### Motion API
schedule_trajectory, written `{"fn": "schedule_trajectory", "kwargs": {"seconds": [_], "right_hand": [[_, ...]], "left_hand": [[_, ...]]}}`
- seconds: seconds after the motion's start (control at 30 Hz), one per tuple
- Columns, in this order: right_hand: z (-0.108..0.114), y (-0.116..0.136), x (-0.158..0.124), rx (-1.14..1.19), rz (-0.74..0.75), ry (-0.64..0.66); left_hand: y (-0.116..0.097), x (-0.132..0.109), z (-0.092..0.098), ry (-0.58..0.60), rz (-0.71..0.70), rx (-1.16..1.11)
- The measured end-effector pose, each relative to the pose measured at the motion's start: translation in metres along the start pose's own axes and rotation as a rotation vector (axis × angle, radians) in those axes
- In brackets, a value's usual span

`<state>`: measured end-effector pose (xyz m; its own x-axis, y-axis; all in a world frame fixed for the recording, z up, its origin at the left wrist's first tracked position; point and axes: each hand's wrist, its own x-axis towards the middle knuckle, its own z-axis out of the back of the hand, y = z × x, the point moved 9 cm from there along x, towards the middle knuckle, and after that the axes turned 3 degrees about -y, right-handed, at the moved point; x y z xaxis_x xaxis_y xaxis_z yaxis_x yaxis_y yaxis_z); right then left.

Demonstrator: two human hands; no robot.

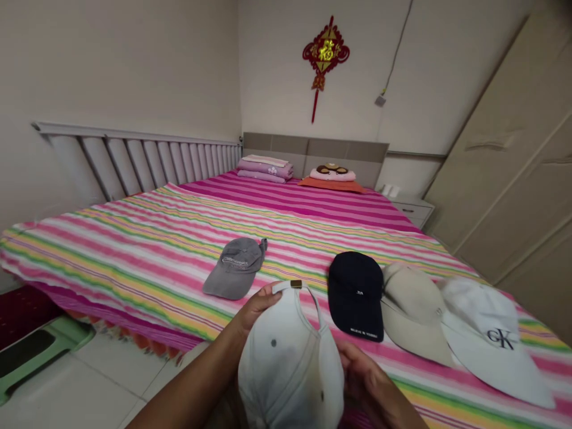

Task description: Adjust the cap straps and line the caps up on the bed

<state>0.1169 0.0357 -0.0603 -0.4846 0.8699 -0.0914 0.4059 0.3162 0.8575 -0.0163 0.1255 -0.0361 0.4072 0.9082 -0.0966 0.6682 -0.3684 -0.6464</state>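
A pale whitish baseball cap (pixel 286 363) is held up in front of me, its back opening and strap with a metal buckle facing up and away. My left hand (pixel 258 307) grips it by the back edge next to the strap, the thumb along the rim. On the other side, my right hand (pixel 364 378) is closed against the cap's side, its fingers partly hidden. Beyond my left hand lies a grey cap (pixel 239 265). A black cap (pixel 356 292), a beige cap (pixel 413 310) and a white cap with CK letters (pixel 487 333) lie side by side, overlapping, on the right.
The bed's striped sheet (pixel 147 256) spreads under the caps. Folded bedding (pixel 266 170) and a pillow stack (pixel 333 174) sit by the headboard (pixel 286 149). A radiator (pixel 147 158) runs along the left wall. A green stool (pixel 49 351) stands at lower left, a nightstand (pixel 413 210) at far right.
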Motion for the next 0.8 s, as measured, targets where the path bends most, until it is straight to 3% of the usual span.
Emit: {"fn": "schedule_trajectory", "kwargs": {"seconds": [0.13, 0.3, 0.47, 0.67, 0.8], "right_hand": [[-0.027, 0.047, 0.011, -0.124, 0.165, -0.048], [-0.026, 0.079, 0.018, -0.344, 0.349, -0.291], [-0.037, 0.094, 0.011, -0.396, 0.334, -0.238], [-0.058, 0.122, -0.004, -0.921, 0.617, -0.264], [-0.066, 0.119, -0.004, -0.964, 0.656, -0.216]], "left_hand": [[0.005, -0.01, -0.029, 0.095, 0.012, 0.094], [0.009, -0.022, -0.054, 0.2, 0.115, 0.245], [0.013, -0.026, -0.06, 0.143, 0.138, 0.364], [0.021, -0.024, -0.062, 0.078, 0.125, 0.35], [0.025, -0.025, -0.06, 0.032, 0.126, 0.333]]}}
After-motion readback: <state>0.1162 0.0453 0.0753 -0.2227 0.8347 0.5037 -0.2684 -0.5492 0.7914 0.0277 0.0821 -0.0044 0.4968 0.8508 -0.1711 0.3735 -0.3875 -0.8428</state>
